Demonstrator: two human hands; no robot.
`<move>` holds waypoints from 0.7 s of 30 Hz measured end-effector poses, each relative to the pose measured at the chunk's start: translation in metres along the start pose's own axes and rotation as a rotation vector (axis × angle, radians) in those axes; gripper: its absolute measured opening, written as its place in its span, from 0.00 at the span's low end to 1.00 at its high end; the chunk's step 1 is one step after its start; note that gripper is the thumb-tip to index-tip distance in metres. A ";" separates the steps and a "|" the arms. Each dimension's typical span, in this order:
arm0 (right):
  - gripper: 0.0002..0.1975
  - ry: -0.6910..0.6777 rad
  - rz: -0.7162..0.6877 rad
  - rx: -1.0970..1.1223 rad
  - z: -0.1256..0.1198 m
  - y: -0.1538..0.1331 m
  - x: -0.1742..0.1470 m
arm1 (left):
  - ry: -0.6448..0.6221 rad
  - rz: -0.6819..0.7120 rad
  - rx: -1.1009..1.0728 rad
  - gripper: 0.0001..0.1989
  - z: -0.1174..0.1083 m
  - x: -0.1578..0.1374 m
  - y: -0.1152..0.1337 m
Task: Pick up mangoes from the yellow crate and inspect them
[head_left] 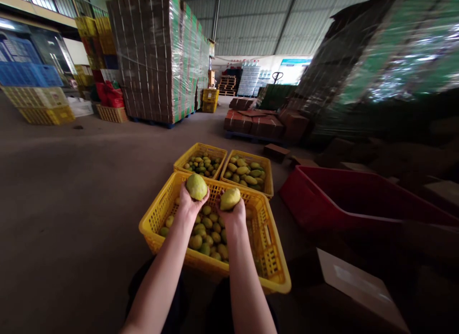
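Observation:
My left hand (189, 205) is closed around the underside of a large, round, yellow-green mango (196, 186). Beside it, my right hand (235, 215) grips a smaller, longer yellow mango (230, 198). Both fruits are held up over the near yellow plastic crate (267, 238), at its far side. Several green and yellow mangoes (208, 224) lie loose in the bottom of that crate, partly hidden by my forearms. Just beyond stand two more yellow crates: the left one (182, 161) holds small mangoes (203, 164), the right one (269, 178) bigger mangoes (244, 170).
A red tub (304, 200) stands to the right, with an open cardboard box (355, 281) nearer me. Flat cardboard stacks (254, 123) sit on a pallet ahead. Tall wrapped carton stacks (143, 61) rise behind, and stacked crates (36, 90) stand at the far left.

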State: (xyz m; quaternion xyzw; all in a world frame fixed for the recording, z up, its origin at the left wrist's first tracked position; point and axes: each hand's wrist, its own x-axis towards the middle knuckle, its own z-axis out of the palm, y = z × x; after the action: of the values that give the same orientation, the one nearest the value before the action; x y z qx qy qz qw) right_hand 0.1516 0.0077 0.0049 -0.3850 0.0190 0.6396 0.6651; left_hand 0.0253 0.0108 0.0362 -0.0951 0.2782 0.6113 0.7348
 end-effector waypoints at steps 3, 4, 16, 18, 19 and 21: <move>0.15 0.085 0.017 0.052 0.006 0.000 -0.009 | -0.018 -0.015 -0.069 0.12 0.001 -0.003 0.001; 0.14 0.088 0.019 0.049 0.008 0.000 -0.012 | -0.032 -0.035 -0.091 0.14 0.002 -0.003 0.002; 0.05 -0.086 -0.163 0.001 0.010 -0.001 -0.015 | 0.081 0.044 0.018 0.15 -0.001 0.003 0.006; 0.07 -0.139 -0.171 0.008 0.008 -0.005 -0.016 | 0.019 0.018 -0.028 0.16 -0.001 0.001 0.006; 0.08 -0.153 -0.170 0.005 0.007 -0.007 -0.016 | -0.006 0.001 -0.057 0.17 0.000 0.000 0.006; 0.08 -0.153 -0.176 -0.004 0.006 -0.010 -0.014 | -0.024 -0.017 -0.105 0.19 0.000 -0.002 0.007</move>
State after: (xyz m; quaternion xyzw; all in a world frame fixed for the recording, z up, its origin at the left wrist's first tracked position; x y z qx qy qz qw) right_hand 0.1547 0.0000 0.0209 -0.3365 -0.0669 0.6063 0.7175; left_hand 0.0182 0.0105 0.0385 -0.1285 0.2361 0.6197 0.7374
